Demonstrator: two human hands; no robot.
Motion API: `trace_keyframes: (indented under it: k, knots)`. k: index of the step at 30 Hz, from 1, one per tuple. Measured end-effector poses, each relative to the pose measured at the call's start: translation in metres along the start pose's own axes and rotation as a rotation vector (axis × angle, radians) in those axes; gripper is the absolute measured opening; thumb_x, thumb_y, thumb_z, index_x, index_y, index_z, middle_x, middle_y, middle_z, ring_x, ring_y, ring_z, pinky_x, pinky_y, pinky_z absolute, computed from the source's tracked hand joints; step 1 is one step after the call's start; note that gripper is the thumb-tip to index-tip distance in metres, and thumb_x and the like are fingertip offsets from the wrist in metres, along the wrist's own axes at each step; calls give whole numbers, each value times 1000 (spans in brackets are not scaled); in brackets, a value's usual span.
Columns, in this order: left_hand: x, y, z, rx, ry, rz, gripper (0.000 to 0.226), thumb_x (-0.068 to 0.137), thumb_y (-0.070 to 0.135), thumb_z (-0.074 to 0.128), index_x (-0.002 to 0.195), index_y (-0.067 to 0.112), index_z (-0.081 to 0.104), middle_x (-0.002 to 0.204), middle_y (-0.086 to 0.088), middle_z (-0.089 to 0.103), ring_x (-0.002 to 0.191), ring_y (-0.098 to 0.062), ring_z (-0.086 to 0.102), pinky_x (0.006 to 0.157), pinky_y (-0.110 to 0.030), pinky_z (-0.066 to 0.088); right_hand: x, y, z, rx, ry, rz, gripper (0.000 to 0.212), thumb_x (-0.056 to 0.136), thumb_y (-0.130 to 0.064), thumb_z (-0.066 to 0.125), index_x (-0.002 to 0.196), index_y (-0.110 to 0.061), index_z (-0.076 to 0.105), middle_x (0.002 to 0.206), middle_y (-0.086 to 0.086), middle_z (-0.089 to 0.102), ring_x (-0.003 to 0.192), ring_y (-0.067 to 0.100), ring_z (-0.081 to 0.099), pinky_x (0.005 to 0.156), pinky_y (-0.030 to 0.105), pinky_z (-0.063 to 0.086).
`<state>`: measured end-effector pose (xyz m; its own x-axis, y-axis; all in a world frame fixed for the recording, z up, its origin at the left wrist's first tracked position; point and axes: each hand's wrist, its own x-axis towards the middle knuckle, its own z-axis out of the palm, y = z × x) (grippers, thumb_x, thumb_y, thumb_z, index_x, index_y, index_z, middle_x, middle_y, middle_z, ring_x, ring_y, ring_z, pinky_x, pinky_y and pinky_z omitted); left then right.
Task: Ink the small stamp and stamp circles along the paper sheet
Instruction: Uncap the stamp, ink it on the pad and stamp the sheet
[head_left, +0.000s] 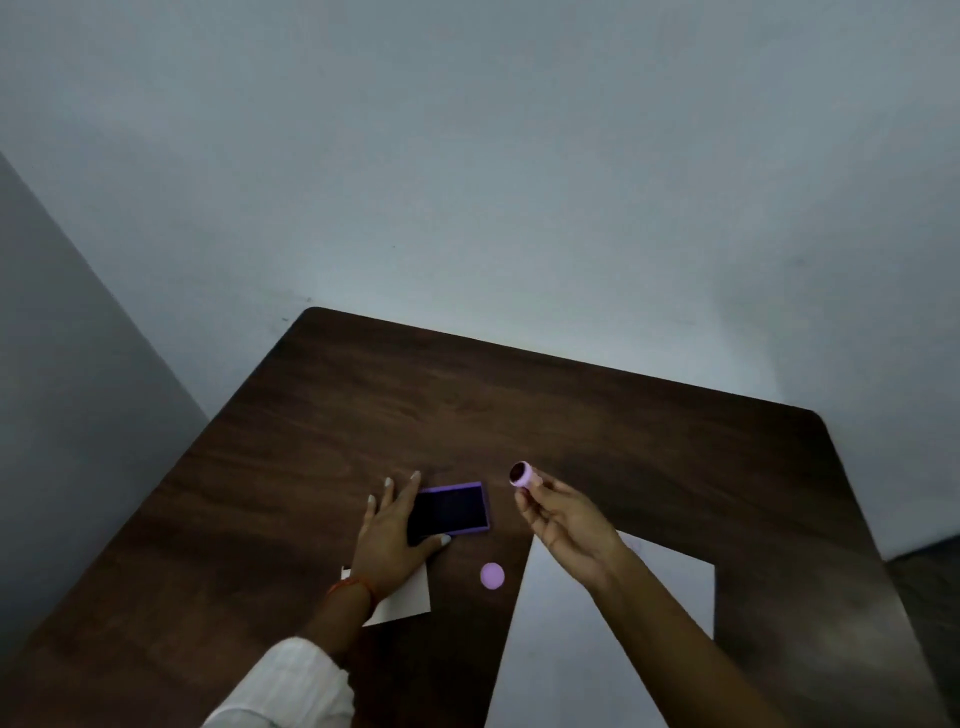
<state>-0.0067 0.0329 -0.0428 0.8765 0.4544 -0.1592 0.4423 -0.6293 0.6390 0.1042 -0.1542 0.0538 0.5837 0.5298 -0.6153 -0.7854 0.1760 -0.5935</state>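
Observation:
My right hand (563, 522) holds a small pink round stamp (521, 474) in its fingertips, lifted above the table, with its dark inked face turned up and to the left. To its left lies an open purple ink pad (454, 508) with a dark inking surface. My left hand (392, 535) rests flat on the pad's left side, fingers spread, thumb at the pad's near edge. A white paper sheet (550, 649) lies at the near right, partly under my right forearm. No stamped circles show on its visible part.
A pink round cap (492, 576) lies on the dark wooden table (571, 415) between the pad and the sheet. A smaller white piece (408, 597) lies under my left wrist. Grey walls rise close behind the table's far and left edges.

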Motion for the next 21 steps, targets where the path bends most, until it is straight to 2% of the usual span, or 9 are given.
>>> trace_keyframes:
  k: [2, 4, 7, 9, 12, 14, 17, 19, 21]
  knots:
    - [0, 3, 1, -10, -11, -10, 92, 77, 45, 67, 145, 20, 9, 156, -9, 17, 145, -26, 2, 119, -45, -1, -22, 0, -18, 214, -4, 16, 17, 80, 2, 59, 92, 0, 69, 88, 17, 75, 81, 22, 72, 69, 28, 60]
    - [-1, 6, 1, -24, 7, -28, 93, 75, 46, 69, 145, 19, 13, 156, -8, 18, 145, -27, 3, 119, -46, 0, -39, 4, -33, 327, -21, -3, 24, 68, 2, 69, 92, 2, 70, 89, 19, 75, 78, 23, 74, 68, 30, 61]
    - [-5, 20, 8, -19, 116, -7, 86, 75, 43, 70, 142, 17, 23, 154, -8, 25, 145, -27, 9, 119, -48, 5, -59, 6, -57, 454, -77, -38, 60, 34, 3, 91, 90, 6, 71, 91, 22, 74, 79, 26, 73, 61, 31, 62]
    - [-8, 39, 18, -21, 154, 60, 81, 75, 40, 71, 141, 16, 29, 152, -8, 30, 144, -26, 12, 120, -48, 7, -69, 6, -70, 519, -95, -67, 68, 24, 4, 93, 88, 8, 70, 89, 23, 74, 76, 27, 73, 56, 30, 61]
    - [-12, 71, 37, -2, 62, 191, 79, 76, 41, 70, 141, 21, 29, 154, -3, 27, 144, -20, 9, 119, -47, 7, -80, 5, -87, 564, -87, -118, 68, 26, 3, 93, 89, 7, 70, 87, 21, 75, 74, 25, 73, 55, 28, 60]
    - [-12, 87, 49, 42, -26, 287, 80, 77, 53, 61, 142, 24, 25, 155, 1, 21, 143, -15, 4, 119, -45, 4, -86, 3, -97, 560, -64, -157, 66, 26, 0, 94, 88, 5, 71, 86, 19, 75, 74, 23, 73, 57, 28, 61]
    - [-9, 104, 68, 126, -120, 404, 103, 62, 88, 21, 143, 25, 22, 155, 5, 17, 142, -11, 1, 116, -36, -3, -97, -7, -109, 477, 15, -251, 53, 33, -7, 94, 82, -2, 73, 79, 13, 76, 71, 18, 73, 59, 25, 61]
    - [-7, 110, 79, 176, -169, 440, 114, 53, 92, 8, 143, 24, 22, 156, 3, 18, 144, -15, 4, 115, -35, -4, -98, -15, -118, 361, 179, -327, 33, 53, -8, 84, 84, -6, 71, 77, 10, 75, 70, 16, 72, 58, 24, 61]
    - [-4, 116, 87, 216, -205, 467, 117, 51, 93, 6, 143, 22, 21, 156, 0, 18, 145, -19, 6, 114, -35, -4, -90, -19, -131, 129, 418, -396, 18, 75, -5, 67, 93, -10, 66, 85, 10, 72, 77, 20, 70, 63, 26, 62]
